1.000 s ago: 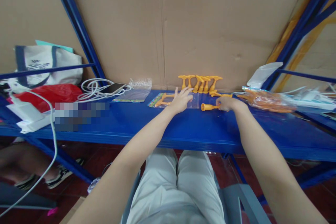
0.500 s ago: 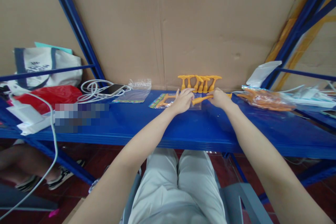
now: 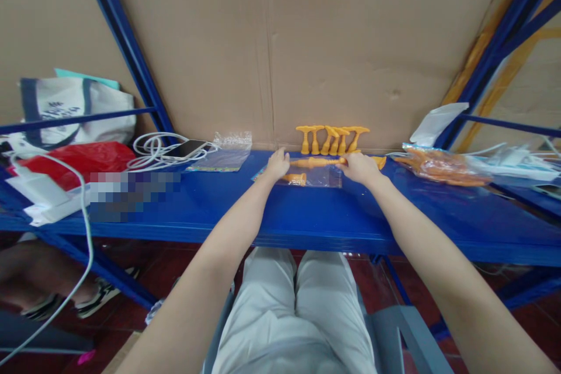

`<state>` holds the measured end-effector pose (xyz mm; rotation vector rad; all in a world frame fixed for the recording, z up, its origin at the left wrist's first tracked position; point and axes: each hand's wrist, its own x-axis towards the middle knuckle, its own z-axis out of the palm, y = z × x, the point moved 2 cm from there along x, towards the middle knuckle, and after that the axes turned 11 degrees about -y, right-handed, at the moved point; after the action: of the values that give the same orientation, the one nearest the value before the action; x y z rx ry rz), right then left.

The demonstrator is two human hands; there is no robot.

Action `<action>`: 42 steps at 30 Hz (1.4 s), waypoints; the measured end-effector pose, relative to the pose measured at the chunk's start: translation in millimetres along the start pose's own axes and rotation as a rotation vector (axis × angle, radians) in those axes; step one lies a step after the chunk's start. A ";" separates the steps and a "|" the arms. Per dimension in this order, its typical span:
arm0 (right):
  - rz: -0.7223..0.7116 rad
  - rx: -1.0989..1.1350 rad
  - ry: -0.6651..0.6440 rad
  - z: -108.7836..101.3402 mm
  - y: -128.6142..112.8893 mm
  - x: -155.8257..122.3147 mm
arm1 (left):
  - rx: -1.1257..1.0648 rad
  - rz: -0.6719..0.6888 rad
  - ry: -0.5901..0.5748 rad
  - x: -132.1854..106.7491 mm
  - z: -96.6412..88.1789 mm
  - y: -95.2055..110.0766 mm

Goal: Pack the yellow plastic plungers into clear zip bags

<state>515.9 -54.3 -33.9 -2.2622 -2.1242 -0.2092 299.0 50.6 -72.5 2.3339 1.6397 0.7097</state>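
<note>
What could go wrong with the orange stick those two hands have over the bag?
The orange stick is held just by its ends, right hand at one, left hand at the other, so it might slip and drop onto the clear bag below. The row of standing orange pieces is close behind the hands; a bump could probably topple them.
</note>
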 end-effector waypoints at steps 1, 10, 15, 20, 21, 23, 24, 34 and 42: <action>0.001 -0.004 0.001 0.0 0.0 -0.2 | 0.020 -0.027 -0.060 0.6 2.3 -2.5; -0.013 -0.085 -0.019 -3.3 -3.7 -3.2 | 0.179 0.014 -0.282 -2.2 5.0 5.2; -0.060 -0.129 -0.026 -3.9 -14.6 -8.5 | 0.208 0.020 -0.272 -3.0 5.3 6.1; -0.094 -0.140 -0.036 -3.2 -21.0 -11.9 | 0.247 0.034 -0.272 -2.3 5.6 5.8; -0.102 -0.141 -0.043 -2.9 -20.5 -11.6 | 0.249 0.032 -0.270 -2.0 5.3 5.5; -0.122 -0.139 -0.058 -2.5 -17.9 -10.2 | 0.239 0.028 -0.259 -1.6 4.7 5.1; -0.129 -0.136 -0.065 -2.4 -15.9 -9.2 | 0.232 0.027 -0.252 -1.6 4.4 5.0; -0.087 -0.206 -0.012 -1.4 -7.9 -5.8 | 0.264 -0.010 -0.297 -5.8 2.2 7.4; -0.145 -0.206 -0.008 12.1 -25.8 -2.4 | 0.250 0.029 -0.322 -6.1 5.7 8.3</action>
<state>491.1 -53.7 -47.9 -2.2125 -2.3736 -0.4436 307.0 42.6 -75.5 2.4812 1.6266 0.1240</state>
